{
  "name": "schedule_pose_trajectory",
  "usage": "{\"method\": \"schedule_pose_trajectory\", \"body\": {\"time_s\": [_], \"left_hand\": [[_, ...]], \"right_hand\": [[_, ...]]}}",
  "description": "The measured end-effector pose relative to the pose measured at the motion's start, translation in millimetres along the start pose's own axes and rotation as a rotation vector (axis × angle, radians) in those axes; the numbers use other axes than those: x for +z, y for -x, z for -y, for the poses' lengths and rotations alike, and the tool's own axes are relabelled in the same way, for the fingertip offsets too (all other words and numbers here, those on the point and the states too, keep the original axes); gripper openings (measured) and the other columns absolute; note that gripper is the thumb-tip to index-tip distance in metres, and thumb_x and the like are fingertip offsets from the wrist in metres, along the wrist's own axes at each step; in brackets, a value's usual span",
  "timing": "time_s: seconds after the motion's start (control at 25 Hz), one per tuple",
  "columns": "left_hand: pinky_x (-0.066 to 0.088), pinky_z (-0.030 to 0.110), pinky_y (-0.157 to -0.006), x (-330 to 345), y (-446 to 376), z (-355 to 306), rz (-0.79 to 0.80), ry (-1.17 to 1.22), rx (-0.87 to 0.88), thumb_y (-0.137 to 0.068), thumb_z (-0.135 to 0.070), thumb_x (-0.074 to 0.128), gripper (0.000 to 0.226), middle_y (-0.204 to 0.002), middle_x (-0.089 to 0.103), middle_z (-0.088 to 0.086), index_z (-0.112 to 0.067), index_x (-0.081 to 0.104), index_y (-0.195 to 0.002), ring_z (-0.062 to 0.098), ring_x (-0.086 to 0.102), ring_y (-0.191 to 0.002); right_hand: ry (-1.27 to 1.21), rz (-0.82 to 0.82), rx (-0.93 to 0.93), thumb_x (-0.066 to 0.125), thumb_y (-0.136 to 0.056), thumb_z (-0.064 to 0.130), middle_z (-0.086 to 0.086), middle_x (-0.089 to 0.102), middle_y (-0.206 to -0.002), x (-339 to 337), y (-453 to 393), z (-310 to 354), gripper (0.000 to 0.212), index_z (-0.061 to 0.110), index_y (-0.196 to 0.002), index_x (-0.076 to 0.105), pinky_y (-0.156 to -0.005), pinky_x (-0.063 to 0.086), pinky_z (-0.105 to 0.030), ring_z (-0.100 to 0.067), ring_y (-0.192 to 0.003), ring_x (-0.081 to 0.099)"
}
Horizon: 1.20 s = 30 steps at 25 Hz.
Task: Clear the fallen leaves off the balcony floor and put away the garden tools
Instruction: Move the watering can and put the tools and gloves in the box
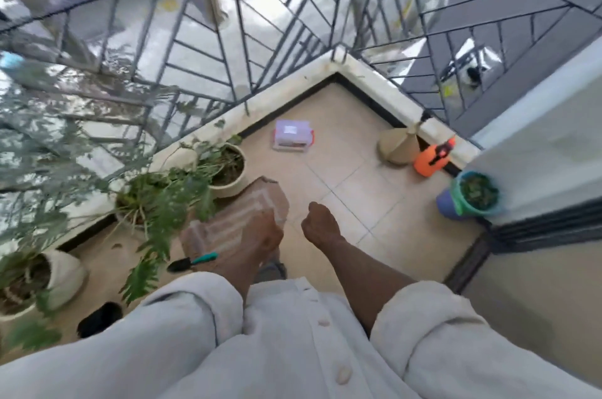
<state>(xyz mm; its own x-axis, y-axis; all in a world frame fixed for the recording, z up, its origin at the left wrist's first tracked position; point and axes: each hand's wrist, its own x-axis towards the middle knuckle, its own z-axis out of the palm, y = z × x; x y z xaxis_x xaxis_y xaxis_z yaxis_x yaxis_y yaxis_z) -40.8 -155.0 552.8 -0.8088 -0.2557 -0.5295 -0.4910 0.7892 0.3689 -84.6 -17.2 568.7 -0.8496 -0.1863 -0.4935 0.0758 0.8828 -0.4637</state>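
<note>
A trowel [192, 262] with a teal handle lies on the tiled floor [351, 190], just left of and below the left hand's fingers, probably waiting to be put away. The left hand [260, 235] grips a blurred piece of brown cardboard [241, 219], likely as a scoop; its fingers curl around the card's near edge. The right hand [321, 224] hangs beside it, fingers curled in, holding nothing. Far right of those fingers stands a bucket [479, 195] of gathered leaves.
</note>
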Motion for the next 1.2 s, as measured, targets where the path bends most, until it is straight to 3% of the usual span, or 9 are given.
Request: {"method": "schedule_pose_trajectory", "body": {"time_s": [0.24, 0.32, 0.48, 0.64, 0.8, 0.96, 1.08, 1.2], "left_hand": [[0.048, 0.032, -0.086, -30.8, -119.0, -72.3, 0.07, -0.05, 0.082, -0.084, -0.014, 0.049, 0.031, -0.117, 0.065, 0.014, -0.007, 0.059, -0.112, 0.028, 0.062, -0.107], [0.047, 0.037, -0.091, -47.9, -172.3, -95.8, 0.07, -0.021, 0.051, -0.083, -0.013, 0.048, 0.036, -0.122, 0.061, 0.016, -0.006, 0.055, -0.118, 0.031, 0.058, -0.112], [0.042, 0.037, -0.095, -91.3, -260.7, -142.7, 0.067, 0.081, -0.04, -0.087, -0.014, 0.047, 0.039, -0.131, 0.054, 0.017, -0.004, 0.05, -0.124, 0.033, 0.051, -0.121], [0.042, 0.037, -0.096, -112.3, -320.0, -173.1, 0.105, 0.063, -0.098, -0.088, -0.014, 0.047, 0.04, -0.132, 0.054, 0.017, -0.005, 0.049, -0.127, 0.033, 0.05, -0.122], [0.042, 0.037, -0.094, -118.8, -380.7, -201.6, 0.142, 0.059, -0.16, -0.089, -0.014, 0.046, 0.039, -0.131, 0.054, 0.017, -0.004, 0.048, -0.127, 0.034, 0.051, -0.121], [0.041, 0.033, -0.09, -123.3, -452.1, -241.1, 0.108, 0.177, -0.285, -0.091, -0.015, 0.046, 0.036, -0.132, 0.054, 0.016, -0.005, 0.048, -0.126, 0.032, 0.051, -0.121], [0.037, 0.029, -0.082, -121.4, -501.7, -271.9, 0.162, 0.304, -0.412, -0.094, -0.019, 0.047, 0.028, -0.129, 0.055, 0.012, -0.011, 0.048, -0.121, 0.029, 0.052, -0.119], [0.042, 0.029, -0.088, -109.2, -558.0, -281.7, 0.099, 0.48, -0.544, -0.094, -0.02, 0.052, 0.032, -0.125, 0.06, 0.014, -0.008, 0.05, -0.124, 0.032, 0.056, -0.117]], "right_hand": [[0.003, -0.046, 0.082, 0.046, -0.09, 0.008, -0.022, 0.056, -0.123, -50.9, -115.6, -21.9, 0.027, 0.0, -0.115, 0.052, -0.091, 0.044, -0.037, -0.037, -0.114, 0.054], [0.03, -0.035, 0.084, 0.045, -0.089, 0.009, -0.021, 0.055, -0.124, -76.0, -169.1, -21.3, 0.028, 0.001, -0.115, 0.052, -0.092, 0.043, -0.037, -0.036, -0.115, 0.054], [0.084, -0.033, 0.087, 0.043, -0.088, 0.004, -0.021, 0.057, -0.118, -145.9, -265.5, -17.0, 0.025, 0.001, -0.11, 0.052, -0.083, 0.041, -0.033, -0.035, -0.11, 0.055], [0.067, -0.047, 0.051, 0.045, -0.085, 0.0, -0.022, 0.06, -0.106, -196.7, -344.3, -15.4, 0.009, 0.009, -0.089, 0.045, -0.069, 0.035, -0.03, -0.037, -0.097, 0.059], [0.129, 0.032, 0.048, 0.044, -0.082, 0.006, -0.014, 0.061, -0.096, -221.9, -425.8, -24.5, 0.01, 0.015, -0.082, 0.041, -0.067, 0.04, -0.031, -0.034, -0.09, 0.061], [0.248, 0.219, -0.016, 0.039, -0.075, 0.016, -0.011, 0.061, -0.093, -240.3, -526.2, -43.0, 0.014, 0.022, -0.069, 0.028, -0.083, 0.047, -0.043, -0.033, -0.092, 0.061], [0.264, 0.367, -0.005, 0.046, -0.084, 0.013, -0.01, 0.054, -0.093, -270.1, -596.3, -43.7, 0.011, 0.018, -0.077, 0.038, -0.078, 0.044, -0.036, -0.031, -0.096, 0.059], [0.22, 0.39, 0.067, 0.048, -0.088, 0.01, -0.018, 0.06, -0.102, -272.4, -669.3, -51.6, 0.006, 0.008, -0.092, 0.051, -0.076, 0.042, -0.032, -0.036, -0.102, 0.059]]}}
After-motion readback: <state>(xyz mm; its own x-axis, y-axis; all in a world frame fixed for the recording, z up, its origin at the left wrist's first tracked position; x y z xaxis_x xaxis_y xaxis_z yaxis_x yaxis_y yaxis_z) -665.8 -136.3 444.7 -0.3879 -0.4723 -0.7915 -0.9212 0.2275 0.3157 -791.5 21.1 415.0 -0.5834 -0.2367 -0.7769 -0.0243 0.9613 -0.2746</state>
